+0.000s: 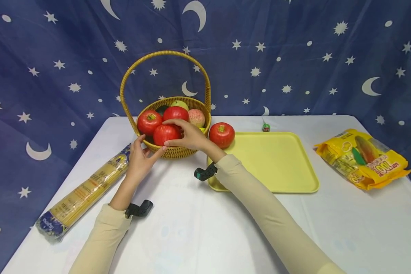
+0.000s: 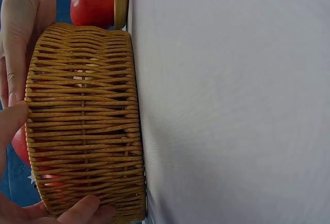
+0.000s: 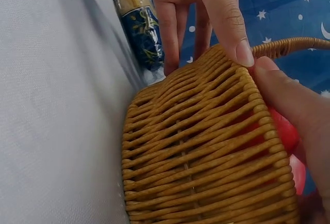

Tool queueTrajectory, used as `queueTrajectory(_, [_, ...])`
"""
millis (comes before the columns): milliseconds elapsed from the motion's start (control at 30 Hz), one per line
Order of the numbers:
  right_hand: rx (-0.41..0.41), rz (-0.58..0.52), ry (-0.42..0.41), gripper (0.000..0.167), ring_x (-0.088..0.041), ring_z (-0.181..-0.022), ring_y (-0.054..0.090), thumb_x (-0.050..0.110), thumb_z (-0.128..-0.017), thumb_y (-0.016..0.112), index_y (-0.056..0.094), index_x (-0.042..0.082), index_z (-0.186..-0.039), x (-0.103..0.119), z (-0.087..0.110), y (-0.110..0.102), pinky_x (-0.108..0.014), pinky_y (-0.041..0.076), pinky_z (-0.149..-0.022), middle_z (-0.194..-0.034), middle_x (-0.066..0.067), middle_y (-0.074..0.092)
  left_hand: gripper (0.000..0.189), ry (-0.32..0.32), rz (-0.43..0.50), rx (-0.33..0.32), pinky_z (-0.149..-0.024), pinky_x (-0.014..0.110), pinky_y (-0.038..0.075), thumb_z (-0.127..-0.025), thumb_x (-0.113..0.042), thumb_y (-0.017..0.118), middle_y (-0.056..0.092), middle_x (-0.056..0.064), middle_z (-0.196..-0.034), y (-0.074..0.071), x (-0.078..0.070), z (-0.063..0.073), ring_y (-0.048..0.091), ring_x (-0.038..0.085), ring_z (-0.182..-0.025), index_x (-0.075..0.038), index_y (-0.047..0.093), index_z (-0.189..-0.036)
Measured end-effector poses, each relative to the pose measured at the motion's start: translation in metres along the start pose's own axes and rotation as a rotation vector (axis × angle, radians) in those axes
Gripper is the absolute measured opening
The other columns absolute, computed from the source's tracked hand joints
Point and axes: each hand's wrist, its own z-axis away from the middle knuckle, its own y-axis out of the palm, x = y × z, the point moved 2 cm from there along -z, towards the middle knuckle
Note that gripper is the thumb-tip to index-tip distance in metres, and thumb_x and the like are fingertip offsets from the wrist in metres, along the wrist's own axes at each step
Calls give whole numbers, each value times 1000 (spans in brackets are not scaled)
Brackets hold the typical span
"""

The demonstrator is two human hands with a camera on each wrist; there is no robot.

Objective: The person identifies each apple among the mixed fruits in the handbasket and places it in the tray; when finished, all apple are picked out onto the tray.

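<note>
A wicker basket (image 1: 172, 152) with a tall arched handle holds several fruits. My right hand (image 1: 188, 136) reaches over its front rim and grips a red apple (image 1: 165, 134), thumb at the near side and fingers across the top. My left hand (image 1: 141, 159) holds the basket's front left side. In the left wrist view, its fingertips (image 2: 85, 211) lie on the woven wall and its thumb is at the rim. Beside the gripped fruit sit a second red apple (image 1: 149, 121), a third red apple (image 1: 176, 113), and a pinkish peach (image 1: 196, 118).
Another red apple (image 1: 222, 135) sits right of the basket, by a yellow tray (image 1: 270, 163). A spaghetti packet (image 1: 89, 190) lies at the left, a yellow snack bag (image 1: 364, 160) at the right. A small green-and-red item (image 1: 266, 126) is behind the tray.
</note>
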Motion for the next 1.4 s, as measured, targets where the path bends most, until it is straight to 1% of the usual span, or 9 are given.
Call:
queueTrajectory(267, [11,-113,-9,62,-25,-118,54,18,-83,79,52,13,-138,-1,1,-2,-30,51,-95,-142,-8,47,92,5,1,0,-108,46,40,-90,-36,71,15,28,-151,1,0,-1,44,44,-131,1,14,-152])
queueTrajectory(467, [-12,-162,-28,61,-26,-109,57,16,-83,79,51,12,-138,0,1,-5,-29,53,-90,-141,-9,47,91,6,0,-11,-108,46,41,-90,-35,71,15,28,-151,1,-1,-1,44,44,-130,1,15,-152])
queueTrajectory(600, [-21,-171,-29,62,-26,-105,57,16,-83,79,52,12,-138,0,1,-6,-28,53,-87,-140,-9,48,90,5,3,-16,-108,45,41,-90,-34,71,16,28,-150,0,-2,-1,44,44,-131,1,16,-152])
queueTrajectory(733, [-23,-185,-23,62,-26,-104,56,16,-83,80,52,12,-138,0,1,-7,-28,53,-85,-140,-9,47,90,3,6,-16,-108,45,41,-90,-34,71,16,27,-151,0,-3,-1,44,43,-131,1,16,-152])
queueTrajectory(900, [-29,-208,-28,63,-27,-104,55,14,-82,80,51,12,-138,0,2,-6,-28,54,-86,-141,-10,44,91,1,1,-16,-107,46,41,-90,-36,71,16,27,-151,0,-1,-1,44,43,-131,1,16,-152])
queueTrajectory(1100, [-37,-230,-30,63,-27,-106,55,13,-82,80,52,12,-138,1,3,-6,-32,54,-90,-141,-10,45,91,3,1,-15,-108,46,41,-89,-36,71,16,27,-150,0,0,-1,44,43,-131,1,16,-152])
queueTrajectory(1267, [-62,-228,-24,64,-27,-106,55,14,-81,81,52,12,-138,1,5,-7,-30,54,-89,-140,-9,47,91,3,7,-18,-108,45,41,-89,-36,71,17,28,-150,0,0,-1,44,43,-131,2,17,-151])
queueTrajectory(1400, [-64,-232,-12,64,-27,-107,54,14,-82,80,52,13,-139,0,7,-8,-30,54,-89,-141,-9,47,91,3,12,-17,-108,44,41,-89,-36,72,17,27,-150,1,1,-1,43,43,-131,1,16,-152])
